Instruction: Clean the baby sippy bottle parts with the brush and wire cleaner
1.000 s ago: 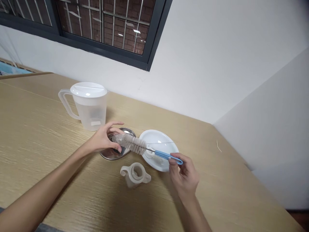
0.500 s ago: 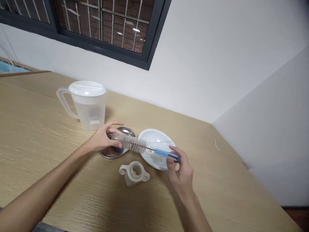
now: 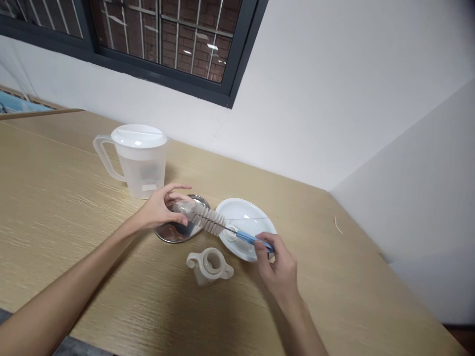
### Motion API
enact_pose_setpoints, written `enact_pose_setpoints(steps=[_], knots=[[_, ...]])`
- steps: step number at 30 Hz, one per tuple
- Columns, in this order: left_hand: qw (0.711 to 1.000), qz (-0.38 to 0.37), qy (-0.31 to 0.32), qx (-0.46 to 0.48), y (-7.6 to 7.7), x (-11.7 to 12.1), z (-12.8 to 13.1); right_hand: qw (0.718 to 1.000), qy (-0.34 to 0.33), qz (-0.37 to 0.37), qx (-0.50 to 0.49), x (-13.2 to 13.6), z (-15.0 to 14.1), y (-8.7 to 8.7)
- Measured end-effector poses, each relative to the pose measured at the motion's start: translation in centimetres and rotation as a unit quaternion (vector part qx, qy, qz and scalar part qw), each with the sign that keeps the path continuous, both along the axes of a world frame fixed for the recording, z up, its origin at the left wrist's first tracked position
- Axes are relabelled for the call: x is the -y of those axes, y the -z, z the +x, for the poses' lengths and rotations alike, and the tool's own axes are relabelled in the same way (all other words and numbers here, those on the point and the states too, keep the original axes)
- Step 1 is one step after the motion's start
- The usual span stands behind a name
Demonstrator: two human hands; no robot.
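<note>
My right hand (image 3: 276,257) grips the blue handle of a bottle brush (image 3: 210,220) with white bristles, tilted down toward the right. The brush's far end is at a small clear plastic piece (image 3: 181,208), perhaps a bottle cover, held between the thumb and fingers of my left hand (image 3: 165,207). How far the bristles reach inside it is hard to tell. Below the brush stands a translucent two-handled baby bottle (image 3: 210,267), its mouth uncovered. Beneath my left hand lies a shiny steel plate (image 3: 172,236). Behind the brush handle sits a white dish (image 3: 243,210) holding a small white ring-like part (image 3: 230,233).
A lidded translucent pitcher (image 3: 143,165) stands at the back left, near my left hand. A thin pale strip (image 3: 338,225) lies on the wooden table (image 3: 319,296) to the right. Behind the table are a white wall and a barred window (image 3: 166,39).
The brush has tilted more, with its handle end lower. My right hand has shifted its hold slightly down the handle. My left hand keeps the clear piece, and the view has shifted a little.
</note>
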State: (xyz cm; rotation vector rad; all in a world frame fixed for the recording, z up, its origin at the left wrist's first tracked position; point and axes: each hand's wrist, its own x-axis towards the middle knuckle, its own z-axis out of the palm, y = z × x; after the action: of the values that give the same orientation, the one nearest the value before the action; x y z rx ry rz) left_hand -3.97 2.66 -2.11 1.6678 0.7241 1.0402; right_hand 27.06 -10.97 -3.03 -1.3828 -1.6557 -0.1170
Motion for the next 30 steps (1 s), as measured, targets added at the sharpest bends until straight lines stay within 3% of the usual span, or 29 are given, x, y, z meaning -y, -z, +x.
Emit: enact_pose_setpoints(steps=[7,12,17,24,30], knots=[[1.000,-0.015,-0.011,0.004,0.1,-0.2,-0.2,0.993,-0.029,0.101,0.056,-0.6,0.7,0.1],[1.000,-0.003,0.005,0.004,-0.1,-0.1,-0.1,0.990,-0.030,0.082,0.112,-0.4,1.0,-0.1],[1.000,-0.002,-0.008,-0.002,-0.4,0.0,0.0,0.997,-0.020,0.013,0.080,-0.5,0.1,0.0],[1.000,0.020,0.000,-0.004,-0.5,0.0,-0.1,0.987,-0.059,0.061,0.133,-0.6,0.4,-0.4],[1.000,0.018,-0.008,0.018,-0.8,-0.5,-1.1,0.982,-0.096,0.017,0.160,-0.5,1.3,-0.6]])
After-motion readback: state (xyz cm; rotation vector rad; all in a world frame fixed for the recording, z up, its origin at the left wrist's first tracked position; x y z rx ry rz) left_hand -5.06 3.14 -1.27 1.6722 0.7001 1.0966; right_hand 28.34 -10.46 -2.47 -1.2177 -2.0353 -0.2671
